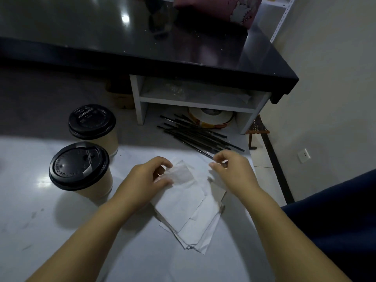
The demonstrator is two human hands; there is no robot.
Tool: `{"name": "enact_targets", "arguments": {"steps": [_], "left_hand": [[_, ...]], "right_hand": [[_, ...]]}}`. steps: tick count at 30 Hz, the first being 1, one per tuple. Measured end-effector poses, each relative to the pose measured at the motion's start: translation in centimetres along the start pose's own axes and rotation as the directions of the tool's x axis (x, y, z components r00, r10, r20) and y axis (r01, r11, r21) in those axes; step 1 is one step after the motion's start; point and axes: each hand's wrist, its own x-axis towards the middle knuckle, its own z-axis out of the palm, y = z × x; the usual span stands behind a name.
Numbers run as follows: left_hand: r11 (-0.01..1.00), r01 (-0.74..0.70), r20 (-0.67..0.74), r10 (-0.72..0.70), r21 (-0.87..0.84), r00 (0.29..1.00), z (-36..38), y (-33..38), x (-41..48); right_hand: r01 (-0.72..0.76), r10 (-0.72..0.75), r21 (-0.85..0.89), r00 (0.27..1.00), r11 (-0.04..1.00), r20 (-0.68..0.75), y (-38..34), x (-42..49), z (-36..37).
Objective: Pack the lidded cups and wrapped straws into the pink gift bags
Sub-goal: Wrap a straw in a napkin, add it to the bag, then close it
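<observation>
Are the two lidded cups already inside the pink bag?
No, both lidded cups stand on the white table; the pink bag is on the black counter.

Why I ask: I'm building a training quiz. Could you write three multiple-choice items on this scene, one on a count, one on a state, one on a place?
1. How many cups are in view?
A. one
B. two
C. four

2. What does the left grip pinch?
A. a cup
B. a paper
C. nothing

3. Where do the straws lie?
A. in a cup
B. under the paper
C. before the shelf

Key:
1 B: two black-lidded cups stand at the left.
2 B: thumb and fingers close on a white sheet.
3 C: the black pile lies at the shelf's foot.
</observation>
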Motion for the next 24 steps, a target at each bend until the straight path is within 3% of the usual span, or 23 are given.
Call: {"name": "enact_targets", "arguments": {"steps": [7,12,18,24], "left_hand": [[0.999,0.045,0.02,-0.046,0.009,0.999,0.0,-1.0,1.2],[0.999,0.052,0.013,-0.051,-0.01,0.999,0.3,-1.4,1.5],[0.999,0.041,0.012,-0.041,-0.004,0.999,0.6,-1.9,1.5],[1.0,0.02,0.003,-0.02,0.006,1.0,0.7,-2.1,1.4]], "right_hand": [[0.216,-0.193,-0.432,0.976,0.876,0.097,0.6,3.6,1.6],[0.251,-0.229,-0.515,0.968,0.82,0.107,1.0,3.4,2.3],[0.225,-0.172,-0.583,0.974,0.781,0.146,1.2,2.7,2.5],[0.167,-0.164,-0.479,0.985,0.862,0.05,0.9,3.4,1.5]]}}
